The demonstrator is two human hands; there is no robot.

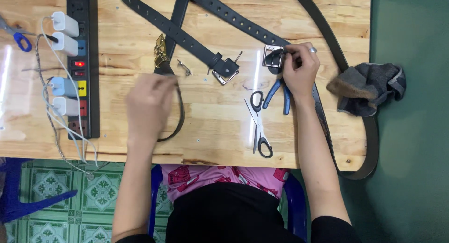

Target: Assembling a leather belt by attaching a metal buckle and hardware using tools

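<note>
— Belts, several, black, strewn across wooden table (220,140). Right hand (299,70)?

— Fingers pinched together on silver buckle (272,56), at end of belt (234,16) running up and left. Ring on one finger.

— Left hand (149,107)?

— Blurred, over thin strap (177,112) looping toward near edge. Fingers curled, apparently touching strap; closed on it or not, cannot tell.

— Near right hand?

— Blue-handled pliers (279,94) just below it, partly hidden. Black scissors (258,123) beside those, blades shut.

— Centre of table?

— Second silver buckle (225,71) on another belt. Brass buckle (161,51) to its left, small metal pin (184,67) between them.

— Edges?

— Power strip (83,65) with white chargers at left, blue-handled scissors (16,36) at far left. Grey cloth (367,86) over right edge, long belt (369,145) curving around it.
</note>
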